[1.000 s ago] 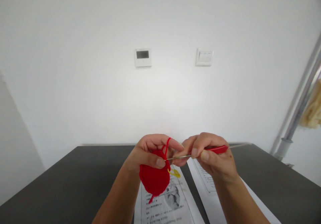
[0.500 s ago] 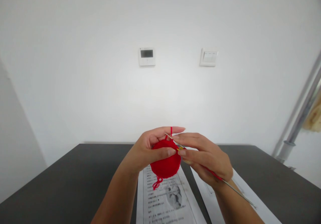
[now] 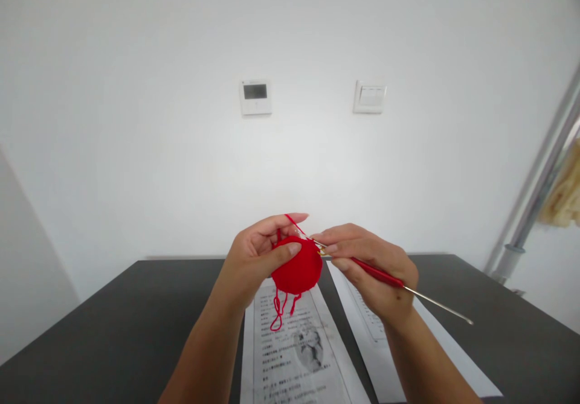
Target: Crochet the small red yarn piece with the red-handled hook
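Left hand (image 3: 254, 258) pinching red crochet disc (image 3: 299, 269), right hand (image 3: 369, 265) gripping crochet hook (image 3: 385, 278), hook tip hidden

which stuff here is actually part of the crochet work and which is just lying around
In use: red crochet piece in the left hand; crochet hook in the right hand; red yarn tail hanging below; probably the printed sheets underneath.
Lying about: wall display panel; light switch; metal pole; dark table.
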{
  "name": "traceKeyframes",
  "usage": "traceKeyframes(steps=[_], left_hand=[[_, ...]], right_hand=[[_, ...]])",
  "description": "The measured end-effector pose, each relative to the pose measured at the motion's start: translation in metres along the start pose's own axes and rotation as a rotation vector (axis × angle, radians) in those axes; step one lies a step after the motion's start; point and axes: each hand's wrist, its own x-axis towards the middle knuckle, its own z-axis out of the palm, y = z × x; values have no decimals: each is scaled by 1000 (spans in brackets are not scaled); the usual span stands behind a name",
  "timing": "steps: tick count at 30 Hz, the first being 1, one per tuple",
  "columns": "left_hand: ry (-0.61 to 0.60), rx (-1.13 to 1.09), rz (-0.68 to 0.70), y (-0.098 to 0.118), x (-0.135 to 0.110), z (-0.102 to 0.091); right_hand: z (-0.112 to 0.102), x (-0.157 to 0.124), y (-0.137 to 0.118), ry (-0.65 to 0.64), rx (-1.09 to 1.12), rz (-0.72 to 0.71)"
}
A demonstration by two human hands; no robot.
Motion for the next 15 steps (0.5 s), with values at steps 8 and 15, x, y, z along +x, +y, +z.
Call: traceKeyframes(steps=[8,15], left_hand=[[62,24,-3,6,-3,4],[32,62,16,7,-2,-2]], right_hand=[[1,0,1,20,35,31],[3,-2,5,35,208,119]])
